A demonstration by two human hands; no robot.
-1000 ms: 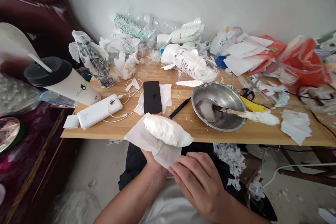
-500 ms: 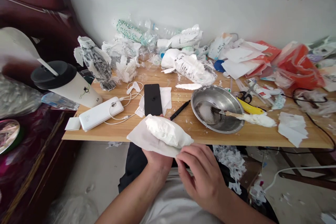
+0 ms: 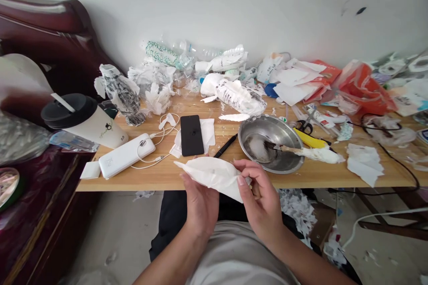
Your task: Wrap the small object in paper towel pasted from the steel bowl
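Observation:
A white paper-wrapped lump [image 3: 214, 173] is held at the front edge of the wooden table [image 3: 160, 173], just above my lap. My left hand [image 3: 199, 202] cups it from below and the left. My right hand [image 3: 259, 196] curls over its right end, fingers pressing the paper sheet against it. Just beyond lie a black phone [image 3: 191, 135] on a tissue and a black pen [image 3: 225, 146]. To the right stands a metal bowl [image 3: 270, 142] with a paste-covered brush [image 3: 301, 150] resting in it.
A white power bank [image 3: 127, 155] with earphone cable and a lidded cup [image 3: 85, 118] lie at the left. Paper-covered bottle shapes [image 3: 122, 93], crumpled plastic and paper fill the back. Scissors [image 3: 304, 125], a yellow knife, torn paper [image 3: 364, 164] and red bags [image 3: 364, 87] sit right. Paper scraps litter the floor.
My right hand has moved up from below the lump onto its right end, folding the sheet over it. The lump has turned flatter in my left hand. The view tilted slightly down.

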